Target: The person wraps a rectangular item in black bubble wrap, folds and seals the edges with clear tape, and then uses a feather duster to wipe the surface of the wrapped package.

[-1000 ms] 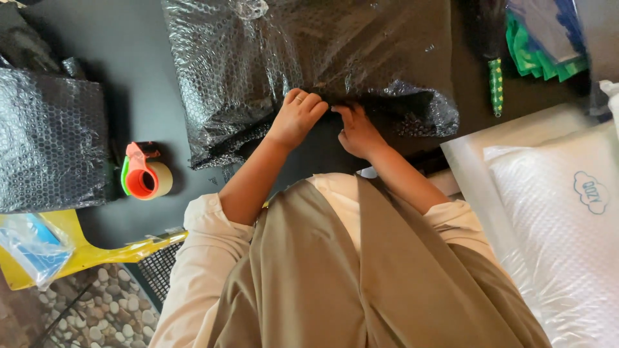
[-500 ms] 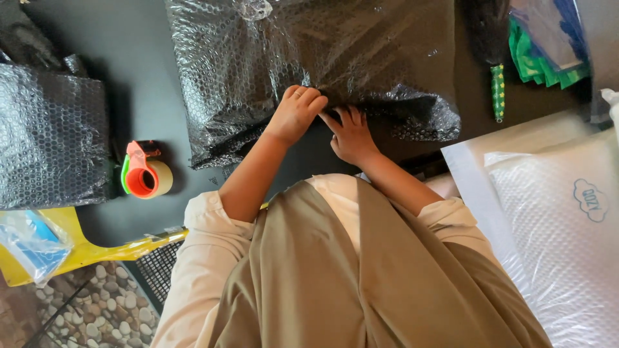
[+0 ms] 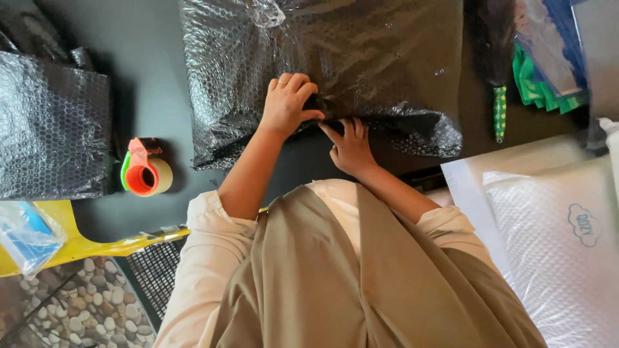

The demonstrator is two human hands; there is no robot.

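**Both hands on the near edge of a bubble-wrapped package**

Head view, the only one we have. We see a big flat package in clear bubble wrap lying on the dark worktop, at top centre of the frame, right in front of the person. Its contents look black; we cannot tell what is inside.

The left hand lies on top of the package near its front edge, fingers curled, thumb tucked toward the fold, pinching a bit of the wrap there. There is a ring on one finger. The right hand sits just beside it, a little closer to the body, fingers pointing up under the loose edge of the wrap and touching it. We cannot tell whether it is really gripping or only pressing. The two hands are close together, nearly touching.

Left of the package, well apart from it, a tape dispenser, orange with a green bit, stands on the worktop. Further left is a second bubble-wrapped bundle. Below that is a yellow plastic piece with a small clear bag on it, over a pebble floor.

On the right there is a dark brush with a green patterned handle, a green folded thing under plastic, and a white padded envelope at lower right. Beige sleeves and an olive-brown garment fill the bottom.
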